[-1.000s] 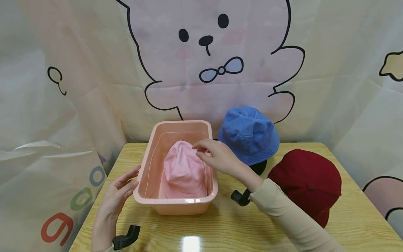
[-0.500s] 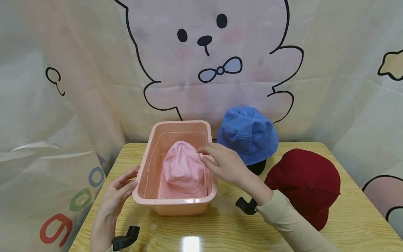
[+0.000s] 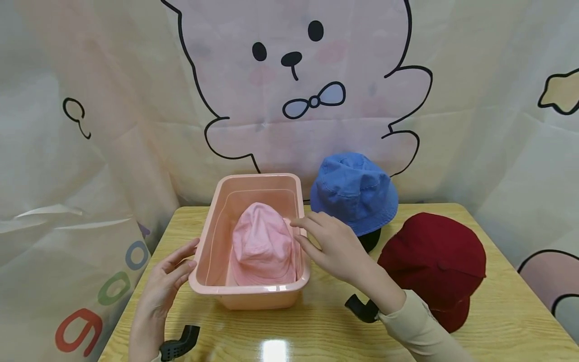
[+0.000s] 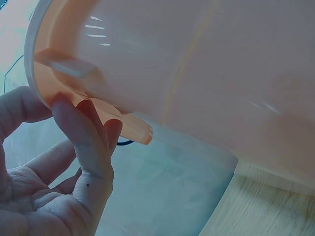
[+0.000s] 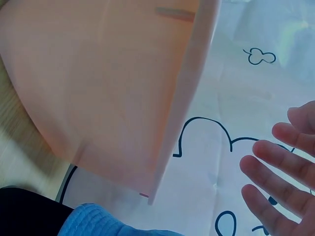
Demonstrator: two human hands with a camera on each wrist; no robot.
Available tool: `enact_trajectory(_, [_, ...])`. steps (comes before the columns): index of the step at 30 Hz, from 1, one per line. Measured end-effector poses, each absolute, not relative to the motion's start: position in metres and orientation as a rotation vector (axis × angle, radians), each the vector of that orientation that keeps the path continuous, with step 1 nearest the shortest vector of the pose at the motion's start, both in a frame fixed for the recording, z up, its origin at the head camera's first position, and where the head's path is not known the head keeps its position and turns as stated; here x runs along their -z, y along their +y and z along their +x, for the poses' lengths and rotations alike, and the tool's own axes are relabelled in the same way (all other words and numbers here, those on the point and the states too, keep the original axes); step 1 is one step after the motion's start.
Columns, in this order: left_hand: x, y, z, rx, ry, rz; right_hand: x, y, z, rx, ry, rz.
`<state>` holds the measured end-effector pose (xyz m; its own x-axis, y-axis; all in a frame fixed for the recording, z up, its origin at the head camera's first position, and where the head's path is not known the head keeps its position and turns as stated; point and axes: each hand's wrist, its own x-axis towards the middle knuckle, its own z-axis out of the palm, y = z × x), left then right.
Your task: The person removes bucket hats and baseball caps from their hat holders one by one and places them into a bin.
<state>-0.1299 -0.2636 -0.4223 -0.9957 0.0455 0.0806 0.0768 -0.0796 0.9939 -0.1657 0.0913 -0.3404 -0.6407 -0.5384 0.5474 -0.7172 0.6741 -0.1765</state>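
A pink cap (image 3: 263,246) lies crown up inside a light pink plastic basin (image 3: 204,261). My left hand (image 3: 165,281) holds the basin's left rim; in the left wrist view its fingertips (image 4: 74,115) curl under the lip. Over the right rim hovers my right hand (image 3: 336,246), fingers spread and slightly bent, with nothing in them. The right wrist view shows these straight fingers (image 5: 283,164) apart from the basin wall (image 5: 113,88).
On the wooden table (image 3: 253,334), a blue bucket hat (image 3: 355,193) sits behind my right hand, partly over something black (image 3: 370,240). A dark red cap (image 3: 436,264) lies to the right. A printed curtain (image 3: 135,100) hangs behind.
My right hand has drawn back to the right and slightly towards me, away from the pink cap. The left hand keeps its place at the rim, and the cap stays put.
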Motion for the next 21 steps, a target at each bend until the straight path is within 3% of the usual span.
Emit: enact_trajectory(21, [0.424,-0.265,-0.131,2.302,-2.099,-0.151,0.342,0.122,-0.133,-0.899,-2.261,0.983])
